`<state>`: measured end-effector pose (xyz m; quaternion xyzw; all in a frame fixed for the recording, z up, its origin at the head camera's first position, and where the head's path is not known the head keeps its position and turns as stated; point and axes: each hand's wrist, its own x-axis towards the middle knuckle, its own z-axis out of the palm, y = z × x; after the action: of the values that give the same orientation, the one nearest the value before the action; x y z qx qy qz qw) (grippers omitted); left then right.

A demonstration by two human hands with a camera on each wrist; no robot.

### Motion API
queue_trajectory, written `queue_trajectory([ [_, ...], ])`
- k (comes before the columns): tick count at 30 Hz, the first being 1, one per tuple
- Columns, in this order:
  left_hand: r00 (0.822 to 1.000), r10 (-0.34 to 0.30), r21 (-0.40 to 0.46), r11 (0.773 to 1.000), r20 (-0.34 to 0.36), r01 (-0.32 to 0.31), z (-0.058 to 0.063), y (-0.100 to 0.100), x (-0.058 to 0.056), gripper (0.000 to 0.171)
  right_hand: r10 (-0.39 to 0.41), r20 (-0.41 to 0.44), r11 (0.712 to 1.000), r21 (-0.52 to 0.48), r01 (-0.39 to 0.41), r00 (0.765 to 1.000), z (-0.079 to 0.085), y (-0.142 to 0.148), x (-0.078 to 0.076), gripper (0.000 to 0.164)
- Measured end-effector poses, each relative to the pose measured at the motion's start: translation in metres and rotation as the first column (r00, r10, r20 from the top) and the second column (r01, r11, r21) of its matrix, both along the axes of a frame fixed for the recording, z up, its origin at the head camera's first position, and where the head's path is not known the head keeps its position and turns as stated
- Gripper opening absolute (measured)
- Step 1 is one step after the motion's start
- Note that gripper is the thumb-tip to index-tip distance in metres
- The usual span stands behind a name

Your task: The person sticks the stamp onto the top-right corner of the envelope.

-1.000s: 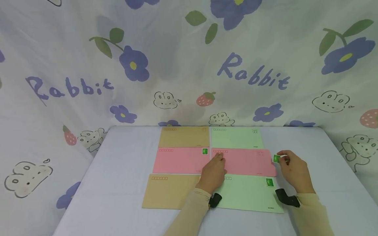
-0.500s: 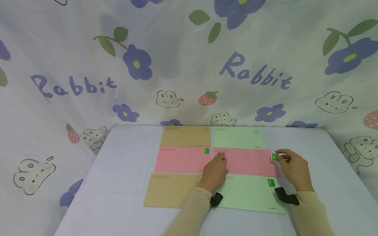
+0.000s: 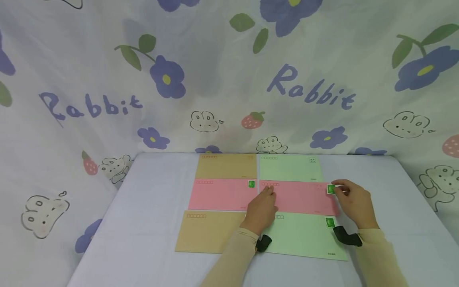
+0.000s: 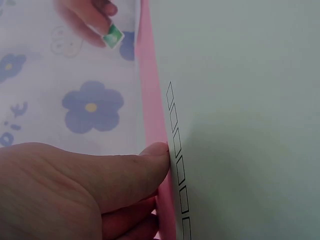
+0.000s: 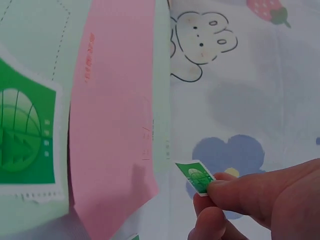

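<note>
My right hand (image 3: 355, 201) pinches a small green stamp (image 3: 330, 189) with a white border between thumb and fingertips. In the head view the stamp overlaps the upper right corner of the right pink envelope (image 3: 297, 197); the right wrist view shows the pinched stamp (image 5: 195, 175) tilted. Fingers of my left hand (image 3: 259, 211) press on that envelope's left end, near its row of postcode boxes. Below lies a light green envelope (image 3: 301, 237) bearing a green stamp (image 3: 330, 222). My left hand and forearm hide its left end and part of the front brown envelope (image 3: 208, 235).
Another pink envelope (image 3: 218, 195), stamped at its upper right, lies to the left. Behind are a brown envelope (image 3: 226, 166) and a light green one (image 3: 288, 169), both without stamps. The white table (image 3: 143, 223) ends against a patterned cloth (image 3: 215, 79).
My right hand has moved left, bringing the stamp from beside the right pink envelope to over its upper right corner. My left hand stays on the envelope's left end.
</note>
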<state>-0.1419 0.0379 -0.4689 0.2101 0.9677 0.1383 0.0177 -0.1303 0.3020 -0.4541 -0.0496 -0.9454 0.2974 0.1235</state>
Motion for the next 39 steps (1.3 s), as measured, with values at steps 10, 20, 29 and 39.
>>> queue_trajectory([
  [10, 1.000, -0.005, 0.017, 1.000, -0.002, 0.005, -0.001, -0.001, 0.001, 0.040, 0.048, 0.001, 0.999, -0.009, -0.048, 0.999, -0.005, 0.003, -0.007, 0.025],
  [20, 1.000, 0.008, 0.015, 1.000, 0.004, -0.008, -0.001, 0.000, 0.000, 0.041, 0.087, 0.043, 0.996, -0.025, -0.086, 0.995, -0.010, 0.007, -0.013, 0.025],
  [29, 1.000, 0.017, 0.015, 1.000, 0.013, -0.017, -0.001, 0.001, 0.000, 0.042, 0.110, 0.047, 0.994, -0.013, -0.110, 0.993, -0.015, 0.008, -0.021, 0.025],
  [39, 1.000, 0.011, 0.014, 1.000, 0.012, -0.011, 0.000, 0.000, 0.001, 0.041, 0.145, 0.051, 0.989, -0.003, -0.145, 0.988, -0.014, 0.008, -0.025, 0.024],
])
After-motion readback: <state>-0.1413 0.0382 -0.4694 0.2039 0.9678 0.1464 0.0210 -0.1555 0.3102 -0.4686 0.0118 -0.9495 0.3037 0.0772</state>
